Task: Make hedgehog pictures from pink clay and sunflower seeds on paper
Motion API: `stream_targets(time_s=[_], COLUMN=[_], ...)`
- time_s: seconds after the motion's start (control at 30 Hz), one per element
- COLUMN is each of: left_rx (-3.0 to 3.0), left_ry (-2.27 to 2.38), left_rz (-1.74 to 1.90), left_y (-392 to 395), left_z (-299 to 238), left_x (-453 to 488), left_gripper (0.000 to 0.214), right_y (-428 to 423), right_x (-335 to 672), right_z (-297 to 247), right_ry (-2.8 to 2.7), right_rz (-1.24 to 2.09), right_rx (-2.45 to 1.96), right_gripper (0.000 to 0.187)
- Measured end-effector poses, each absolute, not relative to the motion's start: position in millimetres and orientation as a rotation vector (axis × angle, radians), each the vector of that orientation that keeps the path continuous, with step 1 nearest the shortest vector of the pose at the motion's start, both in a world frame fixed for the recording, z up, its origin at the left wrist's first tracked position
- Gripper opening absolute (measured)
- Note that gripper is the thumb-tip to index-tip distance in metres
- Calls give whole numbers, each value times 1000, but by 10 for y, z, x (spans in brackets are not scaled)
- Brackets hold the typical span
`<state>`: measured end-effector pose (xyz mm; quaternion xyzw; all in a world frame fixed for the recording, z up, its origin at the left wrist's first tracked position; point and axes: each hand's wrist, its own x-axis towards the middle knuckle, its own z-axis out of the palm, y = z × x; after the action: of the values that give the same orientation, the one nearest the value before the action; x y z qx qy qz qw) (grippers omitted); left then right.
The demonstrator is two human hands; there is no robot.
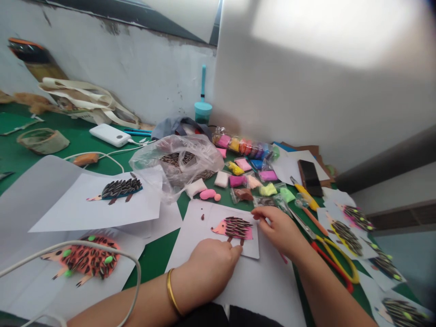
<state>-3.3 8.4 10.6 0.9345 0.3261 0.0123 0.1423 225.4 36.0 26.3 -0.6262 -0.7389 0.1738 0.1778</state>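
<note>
At centre, a pink-clay, dark-seeded hedgehog (236, 227) seems adjusted by half-curled left hand (214, 265) and right hand (277, 228), grasp unclear; light pressing seems needed.

Green counter (155, 260) against scuffed white wall (153, 68), dark strip (136, 18) along its top. Smooth pale panel (289, 104) on right, bright light patch (334, 32) up high. Dark bar (384, 156) slants far right.
</note>
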Motion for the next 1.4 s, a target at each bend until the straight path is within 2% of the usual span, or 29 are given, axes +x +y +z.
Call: stream_targets(time_s=[0.4, 0.57, 0.7, 0.73, 0.87, 0.93, 1.13, 1.4], left_rx=[2692, 2603, 2085, 1812, 566, 228, 25, 27], left_ry=[934, 948, 873, 846, 663, 576, 424, 483], left_rz=[67, 117, 485, 563, 681, 686, 730, 760], left_y=[90, 89, 106, 117, 197, 239, 268, 282], left_z=[47, 77, 221, 260, 374, 406, 423, 420], left_x=[-40, -39, -44, -44, -45, -47, -56, -54], left_gripper=[23, 28, 21, 19, 35, 36, 43, 46], right_y=[300, 302, 293, 290, 261, 221, 32, 6], right_x=[2347, 2359, 2386, 2383, 2277, 2172, 1885, 1809], right_z=[137, 109, 113, 121, 189, 236, 325, 366], right_ry=[-2059, -2078, -2044, -2030, -1970, -1957, -1947, -2017], right_rz=[494, 500, 441, 412, 277, 236, 199, 234], right_rx=[-1822, -1798, -1730, -1701, -1514, -1391, -1161, -1115], right_gripper=[31, 32, 31, 30, 27, 26, 30, 27])
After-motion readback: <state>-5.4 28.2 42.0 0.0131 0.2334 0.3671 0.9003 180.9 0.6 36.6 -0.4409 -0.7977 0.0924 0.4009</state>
